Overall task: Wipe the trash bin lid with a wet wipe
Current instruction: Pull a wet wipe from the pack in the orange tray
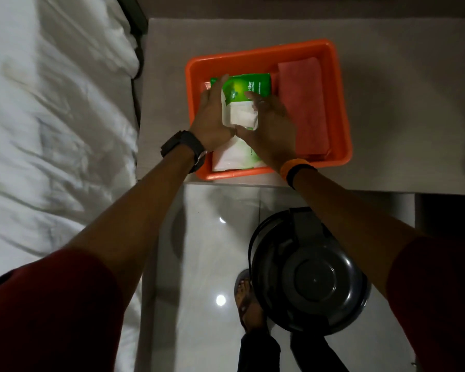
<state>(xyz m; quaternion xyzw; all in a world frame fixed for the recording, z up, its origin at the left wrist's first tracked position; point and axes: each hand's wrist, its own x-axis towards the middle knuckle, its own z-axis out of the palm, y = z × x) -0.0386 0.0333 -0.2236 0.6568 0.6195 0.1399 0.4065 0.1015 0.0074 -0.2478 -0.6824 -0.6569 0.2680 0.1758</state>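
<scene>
Reaching into an orange tray (338, 108) on the table (400, 103), both hands work at a green wet-wipe pack (246, 88). Left hand (212, 119) cups the pack's left side, fingers curled round it. Right hand (271, 127) presses on the pack beside the raised flap, where a white wipe (242, 116) shows; whether its fingers pinch the wipe cannot be told. A pink cloth (304, 103) lies folded in the tray's right half. Trash bin lid (314, 283), dark and round, sits closed on the bin on the floor (204, 264), below the table edge, well apart from the hands. White bed (51, 116) lies left.
</scene>
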